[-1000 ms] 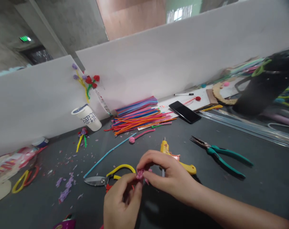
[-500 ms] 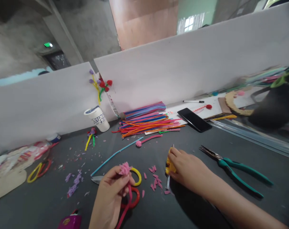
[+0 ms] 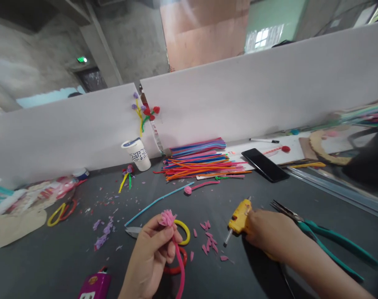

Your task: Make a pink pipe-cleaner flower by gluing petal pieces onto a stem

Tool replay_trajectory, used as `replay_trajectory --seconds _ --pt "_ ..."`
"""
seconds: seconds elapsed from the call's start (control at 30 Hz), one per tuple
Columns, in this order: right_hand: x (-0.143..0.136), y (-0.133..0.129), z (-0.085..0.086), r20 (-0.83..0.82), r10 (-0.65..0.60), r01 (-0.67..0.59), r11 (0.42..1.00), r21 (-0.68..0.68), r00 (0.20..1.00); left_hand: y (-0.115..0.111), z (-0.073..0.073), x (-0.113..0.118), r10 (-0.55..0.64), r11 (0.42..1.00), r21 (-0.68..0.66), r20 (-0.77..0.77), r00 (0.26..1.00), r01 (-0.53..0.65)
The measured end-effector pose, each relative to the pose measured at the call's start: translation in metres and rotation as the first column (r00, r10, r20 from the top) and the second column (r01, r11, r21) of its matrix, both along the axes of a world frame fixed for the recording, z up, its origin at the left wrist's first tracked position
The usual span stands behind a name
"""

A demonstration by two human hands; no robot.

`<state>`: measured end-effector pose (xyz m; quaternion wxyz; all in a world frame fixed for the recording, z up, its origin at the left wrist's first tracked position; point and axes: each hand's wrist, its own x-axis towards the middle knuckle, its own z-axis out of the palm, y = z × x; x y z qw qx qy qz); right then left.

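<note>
Pinching pink flower (image 3: pixel 167 218) just under its head, left hand (image 3: pixel 154 250) partly hiding scissors (image 3: pixel 187 236), right hand (image 3: pixel 265 230) closed round yellow glue gun (image 3: pixel 239 216), pink scraps (image 3: pixel 208 244) on bench (image 3: pixel 207 278) between, pliers (image 3: pixel 305 224) near right hand.

Pink flower (image 3: pixel 168 217) is held approx. upright in L hand (image 3: pixel 156 246), pinched btwn thumb & fingers just below the head; head is formed of small pointed petals, splayed outward & bunched at base. Pink stem (image 3: pixel 180 272) is curved slightly & hung down past the fingers, lower end cut off by bottom edge of view. Yellow glue gun (image 3: pixel 239 219) is gripped in R hand (image 3: pixel 266 227), apart from flower, tilted w/ nozzle pointed up & to the R; clear stick (image 3: pixel 228 238) is seated in rear, angled to lower L. Handle is mostly hidden.
</note>
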<state>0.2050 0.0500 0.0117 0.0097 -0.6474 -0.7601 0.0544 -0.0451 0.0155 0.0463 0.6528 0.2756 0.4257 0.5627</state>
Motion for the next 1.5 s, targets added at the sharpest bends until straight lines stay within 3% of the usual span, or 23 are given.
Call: replay_trajectory --seconds 0.13,0.27,0.33,0.4,0.47,0.53,0.63,0.77,0.93,1.13,1.5 --pt "-0.011 0.005 0.003 -0.083 0.047 -0.053 0.996 -0.067 0.995 0.0 -0.003 -0.001 0.011 1.0 -0.02 0.032 0.999 -0.01" --pt "-0.021 0.001 0.02 -0.265 0.092 -0.09 0.996 0.018 0.96 0.0 -0.003 -0.001 0.006 1.0 -0.03 0.049 0.999 -0.005" --pt "-0.024 -0.007 0.03 -0.496 0.184 -0.147 0.983 0.114 0.848 -0.001 -0.002 0.0 -0.008 0.999 -0.034 0.049 0.999 0.009" --pt "-0.027 -0.018 0.039 -0.677 0.299 -0.22 0.954 0.203 0.673 -0.002 -0.002 0.001 -0.022 0.999 -0.04 0.049 0.999 0.024" --pt "-0.03 -0.028 0.045 -0.748 0.398 -0.29 0.915 0.281 0.532 -0.001 -0.003 0.002 -0.042 0.998 -0.047 0.057 0.997 0.045" --pt "-0.034 -0.035 0.048 -0.729 0.507 -0.355 0.858 0.372 0.46 -0.001 -0.004 0.002 -0.06 0.996 -0.056 0.068 0.996 0.064" --pt "-0.041 -0.04 0.049 -0.614 0.621 -0.397 0.784 0.477 0.487 -0.001 -0.005 0.001 -0.087 0.995 -0.052 0.069 0.994 0.09" --pt "-0.048 -0.044 0.046 -0.505 0.645 -0.36 0.752 0.553 0.573 -0.002 -0.007 0.001 -0.079 0.996 -0.035 0.071 0.994 0.082" --pt "-0.052 -0.042 0.039 -0.469 0.645 -0.377 0.749 0.545 0.603 -0.002 -0.008 0.003 -0.053 0.999 -0.008 0.032 0.998 0.053" --pt "-0.052 -0.041 0.03 -0.527 0.633 -0.402 0.771 0.493 0.567 -0.001 -0.008 0.005 -0.009 0.999 -0.038 -0.043 0.999 0.008" --pt "-0.053 -0.042 0.031 -0.552 0.587 -0.401 0.809 0.43 0.592 -0.001 -0.006 0.007 -0.006 0.999 -0.05 -0.062 0.998 0.003"
